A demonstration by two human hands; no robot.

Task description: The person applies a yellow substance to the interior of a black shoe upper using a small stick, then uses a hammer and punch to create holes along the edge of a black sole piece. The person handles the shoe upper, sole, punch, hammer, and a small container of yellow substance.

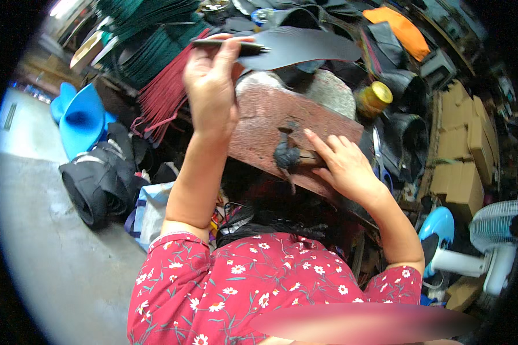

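Note:
Raised at the upper middle, my left hand point(213, 86) is closed. Fingers and thumb pinch a thin grey sole-shaped sheet point(311, 49) together with a dark, narrow, pen-like piece point(250, 48); its exact kind I cannot make out. The sheet reaches out to the right above a worn reddish board point(259, 123). Over the board's right part, my right hand point(348, 167) has its forefinger and thumb spread apart. Between them runs the wooden handle point(309, 158) of a tool with a dark, clotted head point(286, 154). The handle's far end is hidden beneath the hand.
Beyond the board stands a jar with a yellow lid point(381, 92). Dark red strips point(170, 86) hang at the left, near blue foam sheets point(83, 118) and black rolls point(101, 181). Scissors point(380, 155), brown cartons point(457, 149) and a white fan point(495, 230) are on the right.

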